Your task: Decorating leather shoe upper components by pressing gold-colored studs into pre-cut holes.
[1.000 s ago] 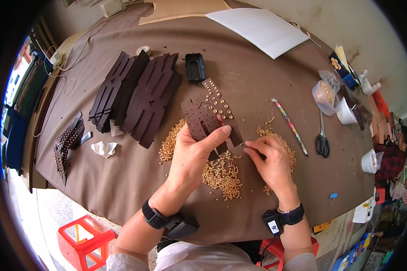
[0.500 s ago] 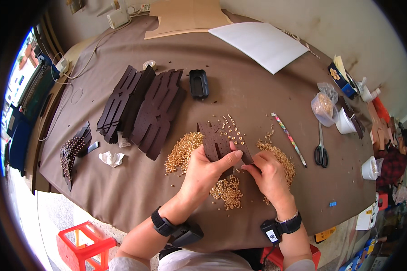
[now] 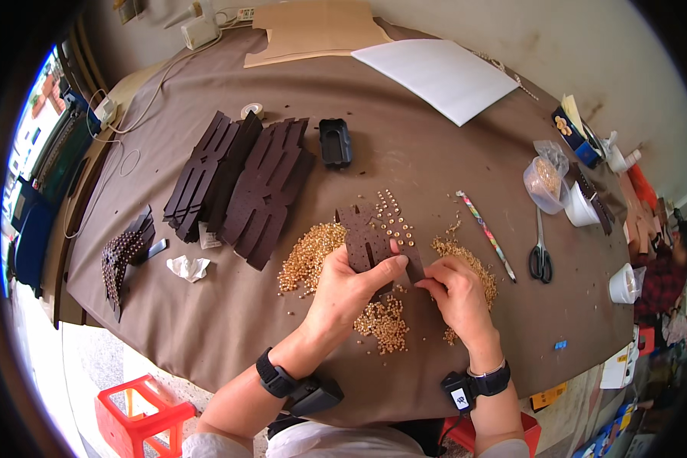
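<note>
Both hands on one dark leather piece, mid-table, right over the gold studs

From my remote seat I see the left hand pinching the punched leather piece – thumb on top at its near end, fingers curled under – so the strip's long axis runs away from the person, up toward the little rows of studs already laid out on the brown table. The right hand comes in from the right, fingertips pressed together at the piece's lower right edge; whether there's a stud between them I can't tell. Loose stud piles sit just left, right and below the hands – the left hand has the main hold.
</note>
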Demonstrator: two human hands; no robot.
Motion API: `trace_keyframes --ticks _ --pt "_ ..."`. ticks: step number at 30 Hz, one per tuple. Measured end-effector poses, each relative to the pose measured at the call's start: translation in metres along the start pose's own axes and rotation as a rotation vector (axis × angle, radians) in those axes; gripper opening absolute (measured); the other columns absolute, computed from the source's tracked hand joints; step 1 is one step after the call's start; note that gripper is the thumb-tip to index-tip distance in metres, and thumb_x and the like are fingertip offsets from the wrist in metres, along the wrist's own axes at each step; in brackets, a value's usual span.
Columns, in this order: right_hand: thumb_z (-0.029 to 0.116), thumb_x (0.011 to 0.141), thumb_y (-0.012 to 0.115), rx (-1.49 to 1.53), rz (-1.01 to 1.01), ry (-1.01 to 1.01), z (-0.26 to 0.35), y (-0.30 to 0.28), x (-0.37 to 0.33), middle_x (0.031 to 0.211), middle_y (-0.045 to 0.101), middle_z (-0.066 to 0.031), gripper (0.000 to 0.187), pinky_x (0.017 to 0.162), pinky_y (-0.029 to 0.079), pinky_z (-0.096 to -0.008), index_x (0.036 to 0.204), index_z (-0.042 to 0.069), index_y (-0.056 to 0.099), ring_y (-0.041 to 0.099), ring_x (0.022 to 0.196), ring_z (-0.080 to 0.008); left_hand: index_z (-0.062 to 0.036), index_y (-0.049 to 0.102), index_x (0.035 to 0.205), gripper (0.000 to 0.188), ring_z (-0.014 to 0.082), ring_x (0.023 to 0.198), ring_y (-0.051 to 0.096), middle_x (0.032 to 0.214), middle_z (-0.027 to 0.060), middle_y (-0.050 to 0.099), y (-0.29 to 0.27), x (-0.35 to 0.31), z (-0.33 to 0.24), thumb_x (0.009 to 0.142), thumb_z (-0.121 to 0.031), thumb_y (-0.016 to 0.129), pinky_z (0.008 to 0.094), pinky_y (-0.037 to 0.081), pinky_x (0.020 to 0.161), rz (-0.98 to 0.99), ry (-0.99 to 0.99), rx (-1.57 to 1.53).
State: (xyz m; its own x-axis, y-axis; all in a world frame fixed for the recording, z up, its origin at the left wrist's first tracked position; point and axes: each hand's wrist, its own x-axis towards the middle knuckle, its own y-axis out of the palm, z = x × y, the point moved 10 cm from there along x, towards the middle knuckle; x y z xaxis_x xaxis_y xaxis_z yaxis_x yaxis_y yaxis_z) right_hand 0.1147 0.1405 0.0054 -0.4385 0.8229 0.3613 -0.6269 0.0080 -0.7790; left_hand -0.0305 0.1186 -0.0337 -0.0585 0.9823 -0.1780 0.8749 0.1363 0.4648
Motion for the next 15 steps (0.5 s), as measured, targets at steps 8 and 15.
trace_keyframes --ticks 8,15 --pt "0.001 0.089 0.059 0.526 -0.206 0.236 -0.018 -0.027 -0.007 0.090 0.065 -0.0033 0.005 0.067 0.048 -0.0202 0.093 0.001 0.061 0.060 0.077 -0.0066 -0.0051 0.063 0.090 0.014 0.0050 0.073 0.057 0.083 -0.0018 0.063 -0.003 0.000 0.003 0.080 -0.007 0.072 0.0213 0.046 0.068 -0.042 0.013 0.052" --pt "-0.001 0.080 0.069 0.524 -0.225 0.035 0.017 -0.032 -0.006 0.084 0.062 -0.0042 0.010 0.063 0.049 -0.0223 0.089 0.001 0.064 0.059 0.073 -0.0102 -0.0002 0.062 0.091 0.013 0.0035 0.074 0.056 0.082 -0.0010 0.064 0.013 -0.006 0.007 0.080 -0.005 0.069 0.0213 0.048 0.066 0.041 0.039 0.157"
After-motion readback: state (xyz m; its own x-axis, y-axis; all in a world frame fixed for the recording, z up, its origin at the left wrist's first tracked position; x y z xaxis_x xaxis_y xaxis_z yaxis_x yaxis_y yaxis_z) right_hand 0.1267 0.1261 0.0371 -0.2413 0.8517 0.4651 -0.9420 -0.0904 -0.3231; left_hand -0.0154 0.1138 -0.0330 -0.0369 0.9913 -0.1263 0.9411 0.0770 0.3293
